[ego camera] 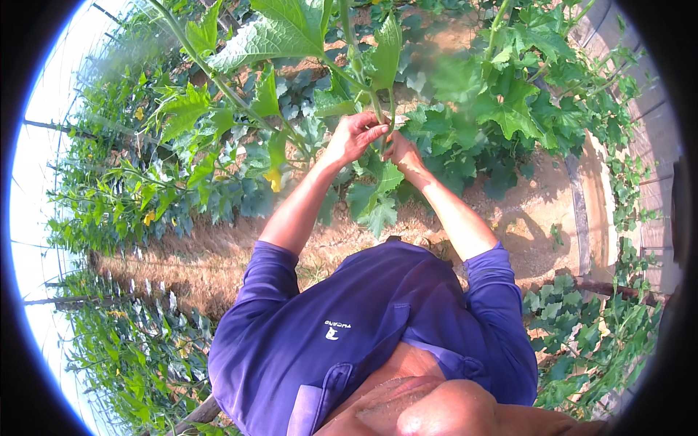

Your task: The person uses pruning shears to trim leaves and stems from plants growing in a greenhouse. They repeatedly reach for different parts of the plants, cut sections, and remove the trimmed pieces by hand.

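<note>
Both hands are at the upright green stem of a leafy vine [375,101], just above the middle of the view. My left hand [361,136] pinches the stem between thumb and fingers from the left side. Close by on the right, slightly lower, my right hand [402,152] has its fingers curled at the same stem; what lies inside them is hidden by leaves and fingers. A large leaf [278,38] spreads above the hands, and a lobed leaf [381,212] hangs below them. A yellow flower [274,179] hangs to the left of my left forearm.
Another thick stem [218,82] slants down from the upper left. Dense vines [507,109] stand at the right. A bare soil path [180,267] runs across between two plant rows, with more vines [120,349] behind at the lower left. A dark strip [579,218] lies along the ground at right.
</note>
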Demonstrator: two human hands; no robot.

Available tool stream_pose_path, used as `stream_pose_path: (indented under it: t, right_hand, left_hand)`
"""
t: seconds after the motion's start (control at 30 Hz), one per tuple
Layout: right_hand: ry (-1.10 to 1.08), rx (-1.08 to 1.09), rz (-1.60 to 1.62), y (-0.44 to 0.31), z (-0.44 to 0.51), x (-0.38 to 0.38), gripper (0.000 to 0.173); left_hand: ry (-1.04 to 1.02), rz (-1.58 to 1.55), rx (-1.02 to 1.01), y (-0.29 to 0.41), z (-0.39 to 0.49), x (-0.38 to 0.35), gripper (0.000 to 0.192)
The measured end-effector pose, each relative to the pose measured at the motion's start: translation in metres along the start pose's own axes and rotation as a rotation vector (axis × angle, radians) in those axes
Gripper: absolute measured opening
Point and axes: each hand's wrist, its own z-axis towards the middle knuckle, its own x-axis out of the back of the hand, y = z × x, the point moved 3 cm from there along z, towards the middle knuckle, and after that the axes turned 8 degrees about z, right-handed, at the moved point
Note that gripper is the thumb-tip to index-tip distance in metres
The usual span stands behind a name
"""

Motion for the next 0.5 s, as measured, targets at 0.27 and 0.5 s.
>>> stream_pose_path:
  t: [0.27,0.5]
  right_hand:
    - [-0.107,-0.010,0.369,-0.030,-0.004,0.015,0.032]
    - [-0.196,-0.039,1.169,-0.045,-0.004,0.060,0.037]
  left_hand:
    - [-0.002,-0.066,0.017,0.008,0.014,0.007,0.034]
    - [-0.027,-0.115,0.149,-0.012,0.001,0.010,0.028]
